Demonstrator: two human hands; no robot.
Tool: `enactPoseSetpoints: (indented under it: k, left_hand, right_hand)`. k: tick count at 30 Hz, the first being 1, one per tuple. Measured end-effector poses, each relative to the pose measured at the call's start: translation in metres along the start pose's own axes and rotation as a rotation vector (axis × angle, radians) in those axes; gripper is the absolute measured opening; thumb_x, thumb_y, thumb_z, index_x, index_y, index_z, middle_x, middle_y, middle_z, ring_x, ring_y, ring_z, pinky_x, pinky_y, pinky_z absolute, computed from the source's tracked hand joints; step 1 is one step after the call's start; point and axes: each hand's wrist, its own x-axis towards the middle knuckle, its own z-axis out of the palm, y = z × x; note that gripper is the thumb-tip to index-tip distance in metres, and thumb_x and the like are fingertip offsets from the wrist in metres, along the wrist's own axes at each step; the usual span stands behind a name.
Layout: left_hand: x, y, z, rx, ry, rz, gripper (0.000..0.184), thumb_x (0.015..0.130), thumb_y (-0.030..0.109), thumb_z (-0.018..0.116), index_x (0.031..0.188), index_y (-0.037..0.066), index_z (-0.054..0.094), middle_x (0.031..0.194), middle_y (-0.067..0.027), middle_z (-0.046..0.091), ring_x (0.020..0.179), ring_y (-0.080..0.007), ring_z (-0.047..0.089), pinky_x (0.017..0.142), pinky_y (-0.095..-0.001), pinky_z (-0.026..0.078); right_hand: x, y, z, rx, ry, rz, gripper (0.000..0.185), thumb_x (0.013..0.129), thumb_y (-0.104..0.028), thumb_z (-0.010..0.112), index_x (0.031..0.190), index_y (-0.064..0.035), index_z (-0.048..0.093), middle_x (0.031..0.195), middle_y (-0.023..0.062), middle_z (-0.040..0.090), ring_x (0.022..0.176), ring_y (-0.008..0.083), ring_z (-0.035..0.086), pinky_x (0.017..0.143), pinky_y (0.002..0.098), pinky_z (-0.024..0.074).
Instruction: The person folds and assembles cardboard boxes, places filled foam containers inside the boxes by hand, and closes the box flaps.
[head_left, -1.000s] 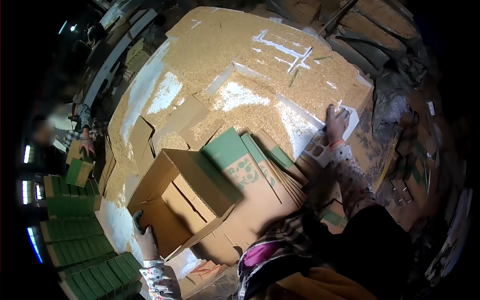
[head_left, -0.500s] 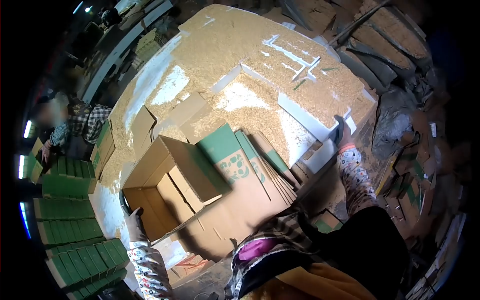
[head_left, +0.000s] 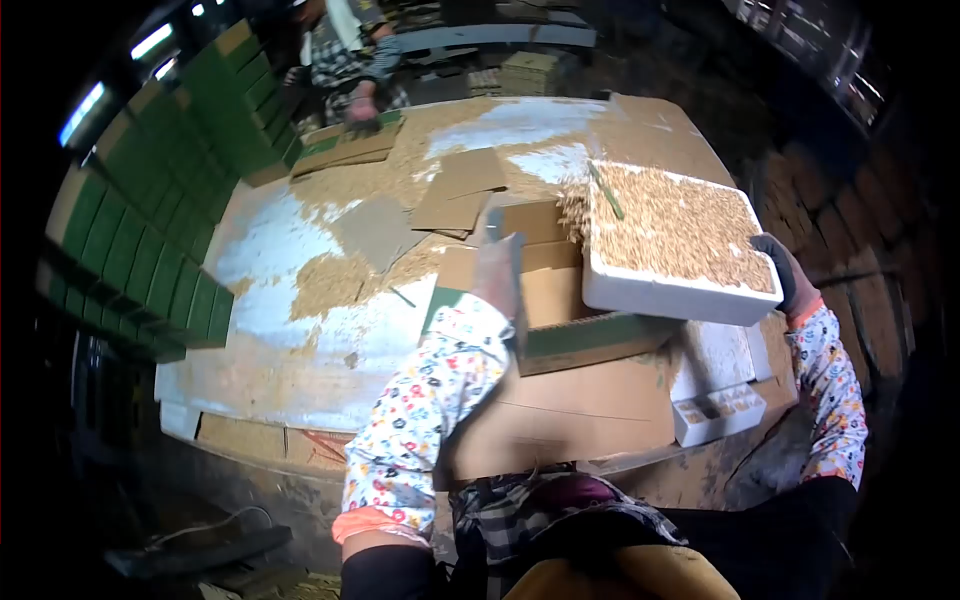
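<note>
An open cardboard box (head_left: 600, 343) with a green printed outside stands in front of me. My left hand (head_left: 500, 270), in a dark glove and smeared by motion, grips the box's left wall. In my right hand (head_left: 787, 272), also gloved, is the right end of a white foam tray (head_left: 680, 305). Tan, husk-like flakes (head_left: 680, 220) fill the tray, which is tilted above the box's right part. Flakes spill over its left edge toward the box, and a green strip (head_left: 606, 190) lies on them. The tray hides part of the box's inside.
Flat cardboard pieces (head_left: 460, 195) and scattered flakes lie on the white table (head_left: 270, 250). Green cartons (head_left: 130, 250) are stacked along the left. A small white compartmented foam piece (head_left: 720, 412) sits at the near right edge. Another person (head_left: 345, 60) works across the table.
My right hand has lifted the flake-filled foam tray from the table's right side to over the box. The view has turned, and the box now sits right of centre.
</note>
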Motion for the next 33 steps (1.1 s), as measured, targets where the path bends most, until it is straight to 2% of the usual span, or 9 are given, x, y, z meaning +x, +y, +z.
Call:
enactPoseSetpoints:
  k: [2,6,9,11,14,16,20,28,33]
  left_hand:
    - [0.008,-0.045,-0.032,0.093,-0.312,0.388,0.053,0.094,0.023,0.046,0.142,0.014,0.028,0.139,-0.0059,0.037,0.121,-0.0137,0.040,0.101,-0.0270,0.032]
    - [-0.028,0.004,-0.017,-0.244,-0.044,-0.228,0.057,0.096,0.038,0.046,0.144,0.017,0.026,0.140,0.0018,0.038,0.124,-0.0100,0.038,0.103,-0.0242,0.030]
    - [0.018,0.009,-0.083,-0.173,-0.046,-0.228,0.048,0.094,0.039,0.050,0.134,0.015,0.042,0.128,0.0009,0.050,0.105,-0.0111,0.052,0.085,-0.0249,0.046]
    - [0.084,-0.004,-0.157,0.769,0.053,0.308,0.039,0.087,0.025,0.061,0.118,0.005,0.052,0.116,-0.0135,0.054,0.104,-0.0228,0.054,0.082,-0.0321,0.047]
    - [0.172,-0.012,-0.268,1.762,0.546,0.438,0.060,0.084,0.037,0.057,0.126,-0.002,0.042,0.128,-0.0230,0.045,0.119,-0.0382,0.041,0.099,-0.0442,0.035]
    - [0.204,-0.009,-0.331,2.174,0.501,0.196,0.068,0.085,0.043,0.051,0.136,0.002,0.033,0.140,-0.0187,0.035,0.130,-0.0349,0.032,0.100,-0.0561,0.030]
    - [0.266,-0.013,-0.386,1.846,0.161,-0.363,0.053,0.087,0.035,0.047,0.128,0.001,0.046,0.134,-0.0217,0.045,0.128,-0.0354,0.040,0.104,-0.0502,0.031]
    - [0.167,0.129,-0.116,2.313,-0.214,0.046,0.035,0.086,0.021,0.046,0.109,-0.002,0.056,0.106,-0.0199,0.064,0.099,-0.0319,0.063,0.085,-0.0394,0.049]
    - [0.023,0.118,0.098,2.117,-0.784,0.284,0.031,0.079,0.012,0.046,0.099,-0.009,0.056,0.098,-0.0272,0.062,0.098,-0.0339,0.062,0.090,-0.0412,0.046]
  right_hand:
    - [-0.005,0.001,0.037,-0.253,-0.008,-0.009,0.021,0.093,-0.020,0.052,0.103,-0.0033,0.059,0.098,0.0040,0.061,0.087,0.0111,0.060,0.082,0.0258,0.0499]
    - [0.023,0.038,0.076,-0.901,-0.028,-0.171,0.029,0.095,-0.030,0.047,0.089,-0.0042,0.057,0.082,-0.0039,0.052,0.079,0.0065,0.047,0.071,0.0256,0.0410]
    - [0.030,0.065,0.058,-1.375,0.009,-0.072,0.027,0.094,-0.026,0.048,0.097,-0.0020,0.061,0.077,-0.0047,0.048,0.074,0.0095,0.045,0.063,0.0269,0.0372]
    - [0.035,0.098,0.082,-0.614,0.310,-0.023,0.029,0.091,-0.017,0.048,0.112,0.0001,0.058,0.084,-0.0016,0.053,0.075,0.0101,0.046,0.065,0.0266,0.0396]
    - [0.035,0.114,0.102,-0.766,0.456,-0.224,0.040,0.087,-0.008,0.048,0.126,0.0024,0.049,0.115,0.0082,0.055,0.098,0.0141,0.049,0.084,0.0272,0.0388]
    - [0.028,0.107,0.119,-0.663,0.515,-0.179,0.044,0.089,-0.010,0.049,0.129,0.0047,0.045,0.130,0.0139,0.050,0.119,0.0212,0.048,0.101,0.0314,0.0351]
    - [0.018,0.115,0.114,-0.744,0.571,-0.288,0.045,0.092,-0.016,0.050,0.130,0.0059,0.043,0.132,0.0153,0.048,0.122,0.0228,0.045,0.103,0.0337,0.0335]
    - [0.049,0.075,0.145,-1.137,0.053,-0.141,0.049,0.080,-0.023,0.068,0.120,0.0007,0.053,0.121,0.0188,0.056,0.113,0.0275,0.054,0.097,0.0327,0.0394]
    - [0.046,0.027,0.173,-0.971,0.372,-0.856,0.036,0.087,-0.017,0.058,0.119,-0.0004,0.055,0.116,0.0172,0.059,0.102,0.0274,0.060,0.089,0.0330,0.0457]
